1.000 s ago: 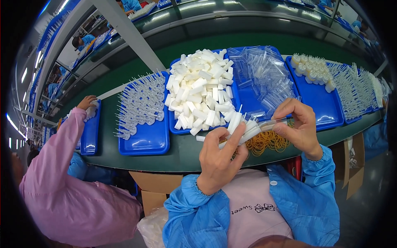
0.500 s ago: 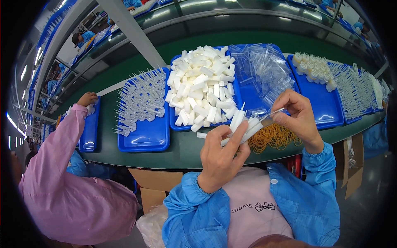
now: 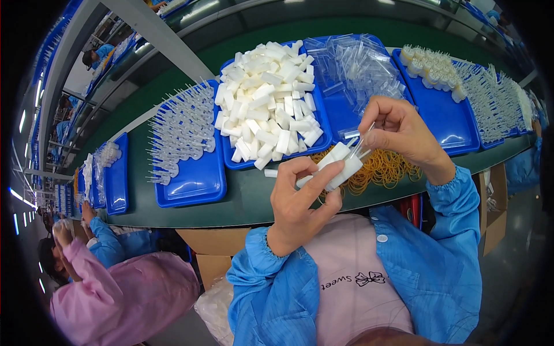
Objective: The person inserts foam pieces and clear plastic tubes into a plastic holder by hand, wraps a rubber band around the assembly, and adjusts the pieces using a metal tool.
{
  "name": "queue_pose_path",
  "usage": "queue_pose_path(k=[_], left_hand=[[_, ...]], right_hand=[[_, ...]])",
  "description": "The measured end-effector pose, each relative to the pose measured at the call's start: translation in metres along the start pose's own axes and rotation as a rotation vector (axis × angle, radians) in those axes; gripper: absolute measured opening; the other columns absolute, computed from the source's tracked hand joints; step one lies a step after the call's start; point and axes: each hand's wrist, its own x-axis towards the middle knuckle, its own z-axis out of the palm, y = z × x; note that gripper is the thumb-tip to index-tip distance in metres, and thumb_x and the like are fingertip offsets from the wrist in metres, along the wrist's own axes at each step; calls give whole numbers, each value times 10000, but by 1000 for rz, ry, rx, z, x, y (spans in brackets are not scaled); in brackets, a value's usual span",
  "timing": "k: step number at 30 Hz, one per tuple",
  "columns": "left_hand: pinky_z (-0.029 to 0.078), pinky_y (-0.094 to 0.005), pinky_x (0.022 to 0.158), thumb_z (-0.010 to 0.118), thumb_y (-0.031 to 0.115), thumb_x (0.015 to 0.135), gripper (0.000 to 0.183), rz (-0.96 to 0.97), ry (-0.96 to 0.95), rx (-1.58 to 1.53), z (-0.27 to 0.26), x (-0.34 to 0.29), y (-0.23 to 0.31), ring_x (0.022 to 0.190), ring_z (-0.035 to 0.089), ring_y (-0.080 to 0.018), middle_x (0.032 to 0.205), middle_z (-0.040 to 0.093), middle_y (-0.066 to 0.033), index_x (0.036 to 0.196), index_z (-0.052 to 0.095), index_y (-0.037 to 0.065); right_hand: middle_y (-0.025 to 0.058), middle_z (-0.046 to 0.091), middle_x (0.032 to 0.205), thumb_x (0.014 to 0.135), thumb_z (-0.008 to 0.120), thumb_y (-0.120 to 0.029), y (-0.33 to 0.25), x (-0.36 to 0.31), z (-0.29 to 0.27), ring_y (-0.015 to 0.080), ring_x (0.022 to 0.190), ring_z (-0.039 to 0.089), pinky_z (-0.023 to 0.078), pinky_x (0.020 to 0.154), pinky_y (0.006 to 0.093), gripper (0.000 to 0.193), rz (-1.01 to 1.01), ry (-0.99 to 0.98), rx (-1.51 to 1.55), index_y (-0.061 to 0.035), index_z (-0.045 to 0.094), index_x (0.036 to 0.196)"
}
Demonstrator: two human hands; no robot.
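My left hand [image 3: 301, 206] is closed round several white foam-like blocks [image 3: 348, 170], some with thin pale tubes sticking out of their far ends. Close against those ends, my right hand [image 3: 407, 137] pinches a thin clear plastic piece [image 3: 363, 142] between thumb and fingertips. Its exact shape and where it meets the blocks are hard to make out. Under and beyond both hands lies a heap of yellow-brown rubber bands [image 3: 388, 168]. A single white block [image 3: 270, 173] shows on the table just left of my left fingers.
Loose white blocks [image 3: 268, 104] fill a blue tray ahead. Beside it stands a tray of clear plastic sleeves [image 3: 360, 66]. Trays of spiky clear parts [image 3: 183, 130] and cream round parts [image 3: 433, 70] flank them. A co-worker in a pink sleeve [image 3: 86, 271] is at left; a cardboard box [image 3: 213, 245] stands below.
My right hand has come in toward the blocks, bringing the clear piece to their ends. The co-worker's pink-sleeved arm has drawn back from the left tray. The whole view has shifted slightly.
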Motion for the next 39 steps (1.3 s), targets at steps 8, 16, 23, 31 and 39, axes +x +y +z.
queue_pose_path(k=[8,16,23,31,39], left_hand=[[524,-317,678,728,-3,608,501,-6,28,36,4,-2,-7,805,567,-218,945,526,-87,1099,693,95],[507,-273,834,718,4,800,502,-608,126,-963,16,-20,-20,904,600,-167,1015,605,-89,1233,463,13],[489,-295,862,669,103,890,434,-787,286,-1186,26,-13,-22,990,599,-170,1207,557,-106,1255,448,23],[493,-291,863,695,60,861,520,-806,354,-1111,29,-23,-25,1087,574,-189,1222,556,-112,1319,452,17],[425,-369,1004,757,102,807,535,-620,420,-961,23,-22,-23,1177,532,-217,1262,559,-114,1273,504,25]], right_hand=[[9,617,843,805,751,-147,5,-2,9,78,762,558,460,718,229,190,-223,94,-349,-26,629,887],[9,608,846,780,760,-118,8,10,8,90,829,565,468,751,243,218,-281,166,-282,-25,621,920],[49,642,914,812,714,-109,25,31,20,132,894,596,472,803,282,195,-494,307,-528,-37,647,981],[39,642,921,835,692,-148,20,32,7,149,934,580,419,889,289,160,-420,211,-553,-34,677,946],[39,629,917,818,709,-149,12,28,4,141,967,573,411,908,291,144,-392,123,-475,-30,676,893]])
